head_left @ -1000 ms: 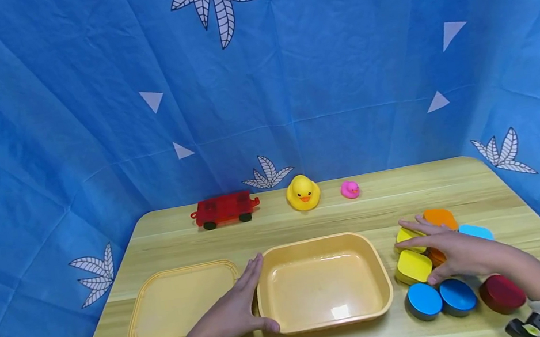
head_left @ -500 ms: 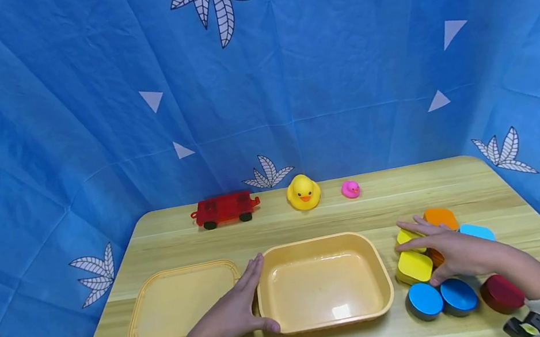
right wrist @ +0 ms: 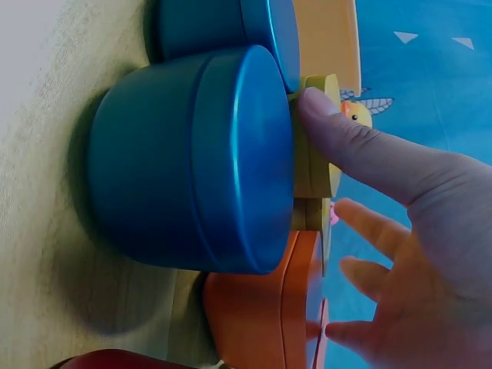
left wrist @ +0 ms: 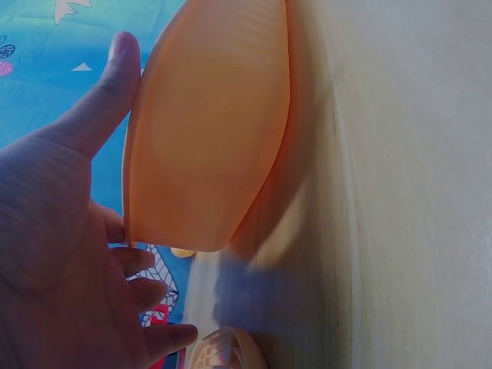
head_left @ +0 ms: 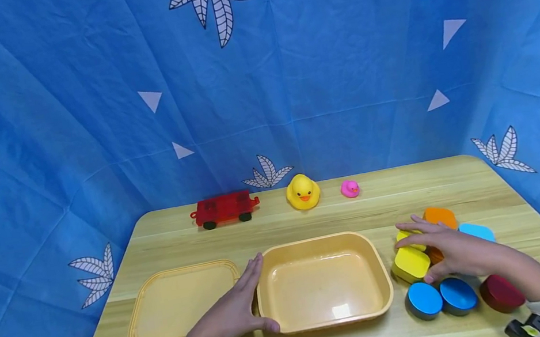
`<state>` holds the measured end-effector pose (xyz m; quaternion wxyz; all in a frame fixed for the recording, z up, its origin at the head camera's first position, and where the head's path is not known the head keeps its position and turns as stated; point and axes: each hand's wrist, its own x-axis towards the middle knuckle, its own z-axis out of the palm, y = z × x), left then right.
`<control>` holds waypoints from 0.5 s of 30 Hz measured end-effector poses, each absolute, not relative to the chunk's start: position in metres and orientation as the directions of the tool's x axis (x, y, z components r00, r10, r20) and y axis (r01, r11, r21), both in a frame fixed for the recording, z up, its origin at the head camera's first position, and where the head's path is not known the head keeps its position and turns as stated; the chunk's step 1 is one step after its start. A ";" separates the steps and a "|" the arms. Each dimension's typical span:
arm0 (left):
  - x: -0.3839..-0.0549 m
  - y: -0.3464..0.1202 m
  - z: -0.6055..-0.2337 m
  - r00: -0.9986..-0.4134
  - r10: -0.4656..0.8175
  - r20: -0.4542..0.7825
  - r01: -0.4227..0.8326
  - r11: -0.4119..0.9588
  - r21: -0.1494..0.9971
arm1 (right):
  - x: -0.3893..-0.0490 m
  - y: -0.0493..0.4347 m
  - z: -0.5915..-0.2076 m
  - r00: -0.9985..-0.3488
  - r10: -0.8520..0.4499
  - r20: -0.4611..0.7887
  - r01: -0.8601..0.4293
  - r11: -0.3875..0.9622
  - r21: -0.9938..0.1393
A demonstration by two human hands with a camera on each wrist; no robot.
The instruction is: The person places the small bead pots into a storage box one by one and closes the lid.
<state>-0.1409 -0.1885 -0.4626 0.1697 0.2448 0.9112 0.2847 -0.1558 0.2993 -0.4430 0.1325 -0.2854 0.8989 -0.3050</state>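
Note:
My left hand (head_left: pixel 233 312) rests against the left rim of a beige plastic tub (head_left: pixel 326 288), its thumb and fingers spread and fairly straight. The tub's outer side (left wrist: pixel 207 131) fills much of the left wrist view. Over a cluster of small lidded tins on the right, my right hand (head_left: pixel 449 251) pinches the nearer yellow tin (head_left: pixel 412 262) between thumb and index finger. Behind it is another yellow tin (head_left: pixel 410 238), partly covered by the fingers. In the right wrist view the thumb (right wrist: pixel 319 104) lies on the yellow tin's edge, beside a blue tin (right wrist: pixel 192 161).
Two blue tins (head_left: pixel 424 300), a dark red tin (head_left: pixel 502 293), orange tins (head_left: pixel 440 217) and a light blue tin (head_left: pixel 477 231) surround the right hand. A beige lid (head_left: pixel 186 306) lies left. A red toy wagon (head_left: pixel 223 208), yellow duck (head_left: pixel 303 191) and pink duck (head_left: pixel 350 188) stand behind.
The nearer yellow tin has shifted slightly left and away from the blue tins, with my right thumb and fingers moving along. My left hand and the tub have stayed put.

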 end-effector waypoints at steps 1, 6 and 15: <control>-0.141 -0.188 -0.462 -0.823 0.541 -0.172 0.347 0.719 0.602 | -0.156 0.299 -0.442 -0.803 -0.593 -0.065 -0.430 0.651 -0.625; -0.140 -0.188 -0.462 -0.824 0.540 -0.174 0.342 0.717 0.608 | -0.155 0.299 -0.438 -0.805 -0.592 -0.046 -0.433 0.639 -0.635; -0.142 -0.189 -0.463 -0.811 0.559 -0.175 0.351 0.703 0.619 | -0.152 0.292 -0.423 -0.845 -0.532 -0.049 -0.398 0.688 -0.607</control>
